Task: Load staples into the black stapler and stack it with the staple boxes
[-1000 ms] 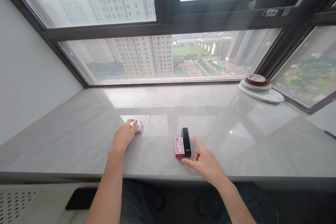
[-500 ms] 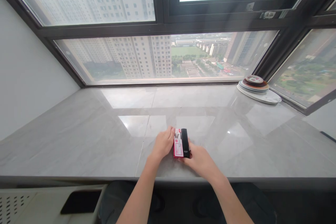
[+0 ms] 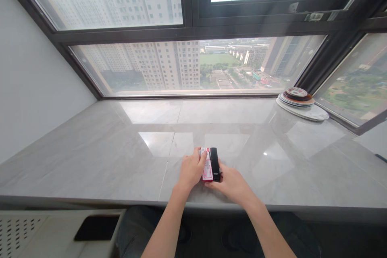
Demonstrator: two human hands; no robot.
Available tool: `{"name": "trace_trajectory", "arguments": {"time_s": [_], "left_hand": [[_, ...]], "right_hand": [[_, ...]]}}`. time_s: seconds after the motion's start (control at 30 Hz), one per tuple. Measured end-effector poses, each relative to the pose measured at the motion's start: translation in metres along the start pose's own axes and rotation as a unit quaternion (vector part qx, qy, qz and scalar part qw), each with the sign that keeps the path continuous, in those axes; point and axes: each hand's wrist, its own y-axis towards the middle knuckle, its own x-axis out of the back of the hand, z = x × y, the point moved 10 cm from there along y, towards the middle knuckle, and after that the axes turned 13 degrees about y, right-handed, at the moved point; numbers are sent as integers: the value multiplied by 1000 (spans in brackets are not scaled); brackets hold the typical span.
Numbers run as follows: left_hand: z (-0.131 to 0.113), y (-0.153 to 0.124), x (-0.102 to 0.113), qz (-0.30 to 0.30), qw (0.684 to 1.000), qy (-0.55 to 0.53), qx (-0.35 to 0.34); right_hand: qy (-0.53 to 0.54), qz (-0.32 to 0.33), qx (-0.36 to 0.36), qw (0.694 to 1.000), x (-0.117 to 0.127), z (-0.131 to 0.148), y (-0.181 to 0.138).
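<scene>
The left hand and the right hand meet around a small close group on the grey, marble-look desk, about midway along its length and nearer the near edge than the far one. In the group, a black stapler lies lengthwise, its ends toward the near and far edges. On its left side sit two small cartons in line: a pink-and-white box at the end toward the near edge, and a white box with red print toward the far edge.

The left hand has a digit on top of the white box and others along its left side; whether it truly grips, I cannot tell. The right hand curves about the stapler's near right corner, the thumb by the near ends and the fingers along the right flank; I cannot tell whether it presses or merely rests there.

The boxes look like thin card, so probably light if not full, and easily dented; a gentle pinch across the long sides should suit them. The stapler looks stiff and is likely the heaviest piece, best taken across its narrow width near the middle. The glossy desk probably lets all three slide readily. Well apart, a stack of plates stands by the far right corner.
</scene>
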Motion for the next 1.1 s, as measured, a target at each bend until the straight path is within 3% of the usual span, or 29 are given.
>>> {"name": "trace_trajectory", "arguments": {"time_s": [0.17,0.4,0.8,0.9,1.0,1.1], "left_hand": [[-4,3,1,14,1000,15,-8],[-4,-2,3,-3,1000,7,-8],[-3,-7,4,18,1000,-3,-10],[-1,-17,2,46,996,72,-10],[-15,-25,-4,84,971,207,-88],[-27,-27,-7,108,950,263,-132]], "right_hand": [[-20,-16,11,1000,1,1,1],[39,4,-3,999,-1,0,-1],[-18,-18,-1,1000,1,-2,-1],[-47,-9,-8,999,-1,-3,-1],[-82,-7,-12,996,-1,-2,0],[-105,8,-6,994,0,2,2]]}}
